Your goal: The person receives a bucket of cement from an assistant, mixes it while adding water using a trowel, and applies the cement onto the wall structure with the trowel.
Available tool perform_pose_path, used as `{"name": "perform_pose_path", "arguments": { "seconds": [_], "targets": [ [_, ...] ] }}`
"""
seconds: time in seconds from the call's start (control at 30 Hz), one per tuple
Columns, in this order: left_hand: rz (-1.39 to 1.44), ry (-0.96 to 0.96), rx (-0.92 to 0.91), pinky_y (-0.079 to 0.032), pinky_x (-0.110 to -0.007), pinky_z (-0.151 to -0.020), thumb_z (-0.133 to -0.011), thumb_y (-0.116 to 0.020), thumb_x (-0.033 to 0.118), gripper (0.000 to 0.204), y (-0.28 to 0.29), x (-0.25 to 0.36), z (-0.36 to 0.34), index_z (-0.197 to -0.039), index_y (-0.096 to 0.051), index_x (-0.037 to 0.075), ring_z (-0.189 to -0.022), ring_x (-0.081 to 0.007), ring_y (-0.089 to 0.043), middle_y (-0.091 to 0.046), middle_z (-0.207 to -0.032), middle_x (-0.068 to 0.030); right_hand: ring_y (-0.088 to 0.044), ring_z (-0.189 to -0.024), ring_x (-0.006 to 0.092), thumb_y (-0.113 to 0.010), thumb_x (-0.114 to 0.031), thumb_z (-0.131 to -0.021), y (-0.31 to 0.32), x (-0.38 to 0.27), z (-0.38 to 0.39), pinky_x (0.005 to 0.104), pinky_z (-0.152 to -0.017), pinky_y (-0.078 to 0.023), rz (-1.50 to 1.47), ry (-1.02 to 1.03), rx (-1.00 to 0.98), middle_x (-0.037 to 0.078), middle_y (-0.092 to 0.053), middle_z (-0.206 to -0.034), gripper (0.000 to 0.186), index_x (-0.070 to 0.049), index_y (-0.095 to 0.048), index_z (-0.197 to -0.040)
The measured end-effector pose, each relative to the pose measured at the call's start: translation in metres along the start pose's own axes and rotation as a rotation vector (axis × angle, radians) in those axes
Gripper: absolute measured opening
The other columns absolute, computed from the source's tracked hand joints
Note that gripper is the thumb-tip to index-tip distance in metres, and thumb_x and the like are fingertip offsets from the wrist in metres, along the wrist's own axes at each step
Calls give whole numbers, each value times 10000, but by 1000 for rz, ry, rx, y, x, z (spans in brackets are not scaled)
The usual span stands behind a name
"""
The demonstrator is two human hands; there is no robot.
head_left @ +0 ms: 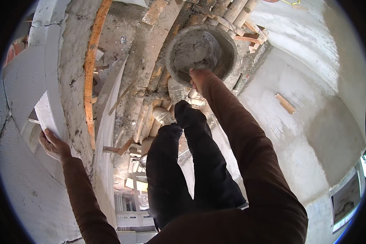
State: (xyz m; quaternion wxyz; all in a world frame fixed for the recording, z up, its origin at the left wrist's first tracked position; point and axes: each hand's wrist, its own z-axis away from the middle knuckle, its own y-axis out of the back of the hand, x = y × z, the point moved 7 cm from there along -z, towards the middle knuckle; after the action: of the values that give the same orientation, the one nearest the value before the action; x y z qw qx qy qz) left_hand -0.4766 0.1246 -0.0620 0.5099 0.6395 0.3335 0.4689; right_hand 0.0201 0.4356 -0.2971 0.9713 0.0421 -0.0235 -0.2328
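My right hand [200, 78] is closed at the near rim of a round grey bucket [228, 51]. Wet grey mortar [193, 48] lies inside it. What the fingers grip, perhaps a handle dipping into the mortar, is mostly hidden by the hand. On the left, my left hand [55, 145] rests against the lower edge of a white block [49, 116] in the wall opening. Its fingers are stretched out, and the thumb is hidden. Both arms wear brown sleeves.
Mortar-smeared planks [160, 40] and round poles [236, 12] lie underfoot. An orange-brown timber strip [89, 69] runs along the rough wall top [71, 81]. A small wood piece [285, 103] is on the grey plastered surface [272, 81] at right. A window [345, 199] is at lower right.
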Motion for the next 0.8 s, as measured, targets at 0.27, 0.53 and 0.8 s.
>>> {"name": "perform_pose_path", "arguments": {
  "seconds": [0.27,0.53,0.8],
  "targets": [
    [121,34,-34,-470,-382,-865,-990,-460,477,545,-12,0,3,-1162,-611,-18,-953,-275,-597,-636,-1066,-162,-526,-644,135,-457,-379,-1017,9,13,31,293,-570,-462,-1472,114,-915,55,-567,-888,471,1,-501,-1292],
    [26,-39,-20,-456,-395,-783,-974,-459,469,518,-5,16,0,-1039,-644,-9,-857,-253,-580,-626,-943,-147,-632,-1039,422,-536,-408,-902,78,-28,37,513,-869,-508,918,146,525,215,-686,-1038,398,-81,-694,-1063],
    [65,0,10,-466,-357,-792,-951,-512,477,499,-5,12,2,-1025,-677,12,-867,-216,-592,-653,-933,-100,-662,-1060,313,-516,-208,-940,56,14,-16,443,-874,-550,1486,414,468,117,-682,-1118,213,-161,-675,-1073]
  ]
}}
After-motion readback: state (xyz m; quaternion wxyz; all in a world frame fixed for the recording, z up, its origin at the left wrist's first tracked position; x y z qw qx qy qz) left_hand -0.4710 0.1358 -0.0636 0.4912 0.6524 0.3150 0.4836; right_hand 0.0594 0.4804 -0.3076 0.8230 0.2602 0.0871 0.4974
